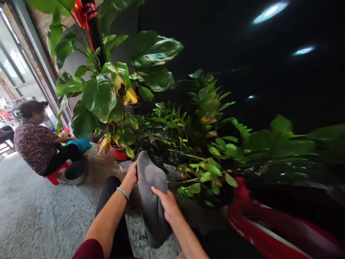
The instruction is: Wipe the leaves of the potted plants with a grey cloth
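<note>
A grey soft cloth piece [152, 190], rounded at its upper end and long in shape, hangs in front of my knees. On its upper left edge, my left hand [131, 173] grips it; most of those fingers are hidden behind the cloth. My right hand [167, 204] is closed on its right side, with the thumb lying across the front and the other fingers out of sight behind. A light-coloured bangle [123, 194] circles my left wrist.
Leafy potted plants line the dark glossy wall, including one in a red pot [119, 154]. An open red bag [269, 225] stands at lower right. On the left, a person [36, 144] with blue cloth [81, 144] sits on a red stool [56, 174] beside a bucket [76, 172].
</note>
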The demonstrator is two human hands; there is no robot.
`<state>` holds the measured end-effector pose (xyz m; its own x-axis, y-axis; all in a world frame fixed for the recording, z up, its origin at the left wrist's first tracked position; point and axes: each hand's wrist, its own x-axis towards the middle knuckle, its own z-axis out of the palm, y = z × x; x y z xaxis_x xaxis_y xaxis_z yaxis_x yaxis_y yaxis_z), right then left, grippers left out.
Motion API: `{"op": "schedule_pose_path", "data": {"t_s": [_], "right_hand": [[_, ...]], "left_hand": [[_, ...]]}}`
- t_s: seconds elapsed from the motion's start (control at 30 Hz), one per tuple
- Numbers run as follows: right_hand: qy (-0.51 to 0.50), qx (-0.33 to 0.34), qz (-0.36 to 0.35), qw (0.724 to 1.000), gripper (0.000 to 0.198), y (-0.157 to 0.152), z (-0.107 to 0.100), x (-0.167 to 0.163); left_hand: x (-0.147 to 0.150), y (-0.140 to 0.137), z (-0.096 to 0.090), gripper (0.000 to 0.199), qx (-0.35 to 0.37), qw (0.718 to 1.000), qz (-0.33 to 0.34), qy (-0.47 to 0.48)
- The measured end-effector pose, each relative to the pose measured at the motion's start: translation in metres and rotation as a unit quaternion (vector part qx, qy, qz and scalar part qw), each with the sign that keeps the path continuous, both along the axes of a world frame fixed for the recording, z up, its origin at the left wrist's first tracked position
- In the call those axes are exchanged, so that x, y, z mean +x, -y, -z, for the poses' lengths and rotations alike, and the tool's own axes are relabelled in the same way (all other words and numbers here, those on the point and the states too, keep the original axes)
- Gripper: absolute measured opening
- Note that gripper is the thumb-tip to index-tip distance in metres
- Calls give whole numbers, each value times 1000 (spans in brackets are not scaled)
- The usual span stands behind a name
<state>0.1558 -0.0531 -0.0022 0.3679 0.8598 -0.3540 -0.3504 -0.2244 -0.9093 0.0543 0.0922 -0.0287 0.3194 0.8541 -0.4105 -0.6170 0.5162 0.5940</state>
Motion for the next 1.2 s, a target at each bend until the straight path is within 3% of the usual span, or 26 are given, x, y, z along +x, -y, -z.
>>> {"op": "schedule_pose_path", "data": {"t_s": [0.1, 0.2, 0.3, 0.4, 0.5, 0.6, 0.67, 0.73, 1.0, 1.2], "right_hand": [[-25, 15, -1, 1000, 38, 19, 12, 6], [-7, 47, 15, 999, 41, 16, 13, 15], [57, 63, 10, 996, 39, 5, 15, 15], [157, 76, 6, 985, 38, -3, 20, 6], [313, 113, 39, 942, 42, -9, 28, -2], [463, 157, 62, 870, 48, -13, 37, -5], [520, 182, 62, 832, 51, -15, 41, -5], [546, 198, 46, 813, 48, -16, 43, -3], [556, 226, -86, 796, 33, -9, 32, 10], [524, 210, -108, 818, 41, -1, 24, 8]], "left_hand": [[-1, 19, -1, 24, -10, 1000, -12, -24], [-1, 55, -4, 36, 41, 999, -16, -3], [2, 94, -7, 50, 71, 997, -11, -19], [6, 116, -11, 61, 107, 992, -20, -70], [7, 117, -15, 65, 110, 991, -10, -72], [1, 111, -15, 60, 81, 995, 9, -52], [-5, 108, -15, 58, 67, 997, 19, -44], [-10, 106, -16, 58, 64, 997, 32, -43], [-12, 108, -19, 53, 71, 993, 61, -66], [-15, 110, -27, 56, 63, 991, 93, -69]]}}
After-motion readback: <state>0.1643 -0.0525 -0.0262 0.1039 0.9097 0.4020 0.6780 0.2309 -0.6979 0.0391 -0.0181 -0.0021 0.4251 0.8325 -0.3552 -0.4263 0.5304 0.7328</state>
